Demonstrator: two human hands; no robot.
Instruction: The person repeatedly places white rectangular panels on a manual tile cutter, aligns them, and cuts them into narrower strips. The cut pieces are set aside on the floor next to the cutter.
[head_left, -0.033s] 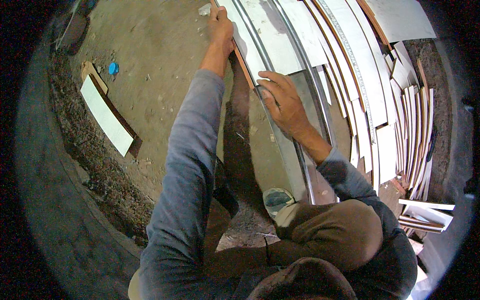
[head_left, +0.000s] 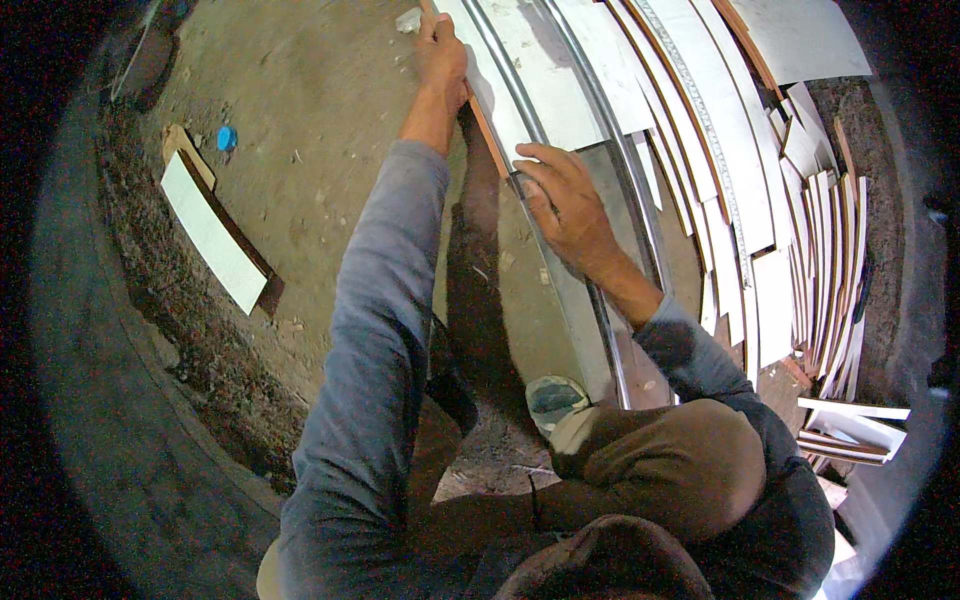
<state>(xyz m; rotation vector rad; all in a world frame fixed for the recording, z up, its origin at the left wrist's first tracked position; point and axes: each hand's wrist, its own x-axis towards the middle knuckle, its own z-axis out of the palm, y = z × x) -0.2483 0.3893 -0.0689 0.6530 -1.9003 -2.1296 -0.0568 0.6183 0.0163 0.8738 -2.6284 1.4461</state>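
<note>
A white tile (head_left: pixel 560 105) with a reddish-brown edge lies on a tile cutter (head_left: pixel 640 190), under its two long metal rails. At the far end my left hand (head_left: pixel 442 62) is closed round the tile's left edge, arm stretched forward. Closer to me, my right hand (head_left: pixel 572 212) rests by the near edge of the tile, over the left rail. Its fingers reach leftward, loosely bent, with the thumb apart from them. No object shows between them. The palm's underside is hidden.
To the right lie stacked white tile strips (head_left: pixel 720 130) and narrow offcuts standing on edge (head_left: pixel 835 270). A single white strip (head_left: pixel 215 230) and a blue cap (head_left: pixel 227 138) are on the dirt floor at left. My bent knee (head_left: pixel 690 450) is close to the cutter's near end.
</note>
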